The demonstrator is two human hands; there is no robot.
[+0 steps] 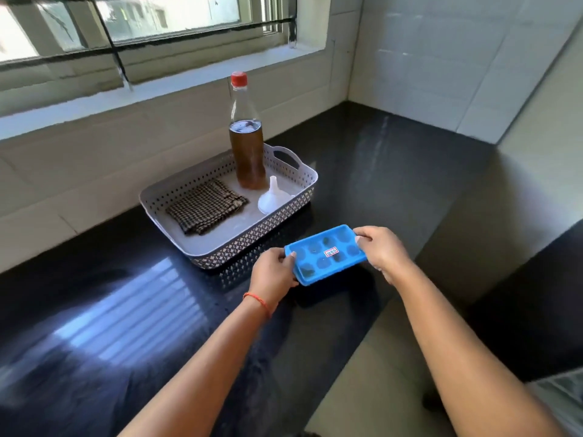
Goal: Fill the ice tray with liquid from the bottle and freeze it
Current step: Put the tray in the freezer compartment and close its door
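Both hands [274, 272] [380, 249] forward, fingers curled.

My ice tray [326, 253]: smooth blue plastic. Bottle [246, 143]: clear, glossy, red plastic cap. Basket [285, 200]: perforated matt plastic. Cloth [205, 206]: coarse checked weave. Funnel [272, 197]: translucent plastic. Counter [394, 171]: polished black stone.

A home kitchen: black polished stone countertop [394, 159] meeting pale tiled walls [426, 52], beneath a barred window [142, 23].

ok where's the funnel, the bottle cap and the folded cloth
funnel [272, 200], head view, on its wide cone
bottle cap [238, 79], head view, on the red side wall
folded cloth [206, 205], head view, middle of the checked top layer
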